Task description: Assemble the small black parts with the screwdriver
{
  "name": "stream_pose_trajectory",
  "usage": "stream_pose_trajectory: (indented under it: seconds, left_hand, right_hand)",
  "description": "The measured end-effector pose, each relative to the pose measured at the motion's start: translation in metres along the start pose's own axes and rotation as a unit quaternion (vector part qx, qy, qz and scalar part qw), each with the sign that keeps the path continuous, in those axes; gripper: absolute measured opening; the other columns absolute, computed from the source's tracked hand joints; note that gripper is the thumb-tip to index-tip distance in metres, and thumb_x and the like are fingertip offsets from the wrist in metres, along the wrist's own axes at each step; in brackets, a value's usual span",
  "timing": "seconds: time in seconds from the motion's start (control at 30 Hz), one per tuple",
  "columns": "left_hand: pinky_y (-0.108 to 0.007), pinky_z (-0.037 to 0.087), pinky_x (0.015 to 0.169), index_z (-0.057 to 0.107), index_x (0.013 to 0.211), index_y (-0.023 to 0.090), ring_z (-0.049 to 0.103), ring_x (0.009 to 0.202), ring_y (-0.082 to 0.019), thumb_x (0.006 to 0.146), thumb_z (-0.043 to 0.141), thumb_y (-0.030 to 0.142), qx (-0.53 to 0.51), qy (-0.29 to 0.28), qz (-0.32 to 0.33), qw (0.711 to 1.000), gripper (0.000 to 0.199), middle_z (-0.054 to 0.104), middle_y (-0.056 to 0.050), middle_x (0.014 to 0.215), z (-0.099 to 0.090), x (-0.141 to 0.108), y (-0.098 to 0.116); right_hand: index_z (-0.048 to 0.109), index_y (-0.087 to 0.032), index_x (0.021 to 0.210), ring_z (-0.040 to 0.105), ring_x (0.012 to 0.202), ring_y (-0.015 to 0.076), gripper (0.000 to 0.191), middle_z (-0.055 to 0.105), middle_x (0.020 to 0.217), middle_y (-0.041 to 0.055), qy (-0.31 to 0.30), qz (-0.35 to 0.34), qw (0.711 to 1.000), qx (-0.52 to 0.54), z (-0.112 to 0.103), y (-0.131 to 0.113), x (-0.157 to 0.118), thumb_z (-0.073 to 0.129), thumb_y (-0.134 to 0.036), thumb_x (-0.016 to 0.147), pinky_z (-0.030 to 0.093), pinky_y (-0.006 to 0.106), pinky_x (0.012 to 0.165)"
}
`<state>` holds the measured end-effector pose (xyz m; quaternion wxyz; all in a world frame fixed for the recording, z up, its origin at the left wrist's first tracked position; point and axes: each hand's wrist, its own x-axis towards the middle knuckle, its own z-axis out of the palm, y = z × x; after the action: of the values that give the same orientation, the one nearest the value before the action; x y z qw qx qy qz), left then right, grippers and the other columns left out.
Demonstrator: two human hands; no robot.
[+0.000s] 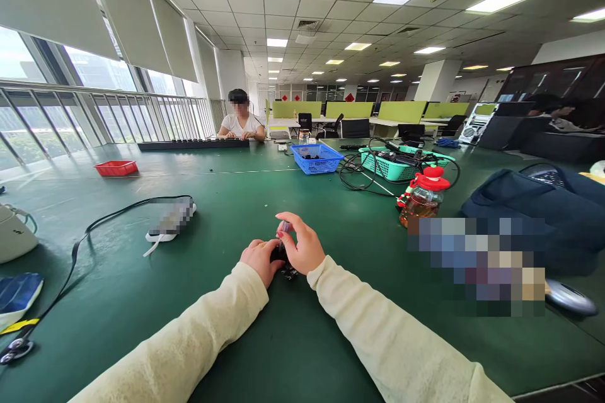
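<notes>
We see both hands meet low on the green worktop [227, 214] — the left hand [258, 259] is curled round a small black thing [282, 258], its grip closed on it. The right hand [302, 244] pinches a little clear piece [285, 227] on top. A red-lidded jar [422, 197] stands well apart — off to the right

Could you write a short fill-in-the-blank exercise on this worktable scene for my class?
1. Both hands, left hand and right hand, hold a small ____ object over the green table.
2. The blue basket stands to the ____ of the green basket.
3. The jar has a ____ lid.

Missing words: black; left; red
</notes>
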<state>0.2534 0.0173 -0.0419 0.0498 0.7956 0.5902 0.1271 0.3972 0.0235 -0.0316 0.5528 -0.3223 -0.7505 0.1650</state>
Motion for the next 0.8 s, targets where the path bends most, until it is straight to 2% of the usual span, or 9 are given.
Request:
stream_pose_trajectory:
  seconds: [0.23,0.4,0.53,0.8]
  left_hand:
    - [-0.039,0.043,0.100,0.061,0.119,0.025,0.055,0.115,-0.027,0.079,0.064,0.028,-0.011,-0.001,-0.003,1.000,0.040,0.070,-0.006,0.113,0.000,-0.001,0.000]
    - [-0.039,0.042,0.100,0.060,0.121,0.025,0.054,0.116,-0.027,0.080,0.064,0.028,-0.012,-0.009,-0.007,1.000,0.041,0.070,-0.006,0.112,0.000,0.000,-0.001]
    - [-0.039,0.043,0.101,0.060,0.121,0.026,0.054,0.116,-0.027,0.081,0.063,0.029,-0.012,-0.012,-0.008,1.000,0.040,0.070,-0.004,0.113,-0.001,0.000,-0.001]
    - [-0.039,0.042,0.100,0.060,0.121,0.027,0.053,0.116,-0.027,0.080,0.063,0.028,-0.012,-0.014,-0.013,1.000,0.040,0.070,-0.004,0.113,-0.002,0.000,0.000]
  right_hand:
    - [0.050,-0.027,0.121,0.061,0.085,0.0206,0.033,0.064,0.095,0.0062,0.120,0.040,0.992,0.006,-0.003,0.005,0.000,0.051,-0.026,0.088,0.047,0.039,0.090]
    - [0.049,-0.026,0.121,0.060,0.080,0.0189,0.034,0.062,0.091,0.0053,0.169,0.060,0.984,0.013,-0.004,0.013,0.001,0.052,-0.027,0.088,0.048,0.037,0.086]
    - [0.048,-0.026,0.121,0.059,0.077,0.0176,0.033,0.061,0.091,0.0045,0.188,0.087,0.978,0.032,-0.004,0.018,0.002,0.051,-0.026,0.088,0.049,0.034,0.081]
    - [0.048,-0.027,0.117,0.059,0.074,0.0172,0.031,0.061,0.088,0.0028,0.175,0.096,0.979,0.044,-0.003,0.018,0.002,0.050,-0.024,0.087,0.048,0.032,0.076]
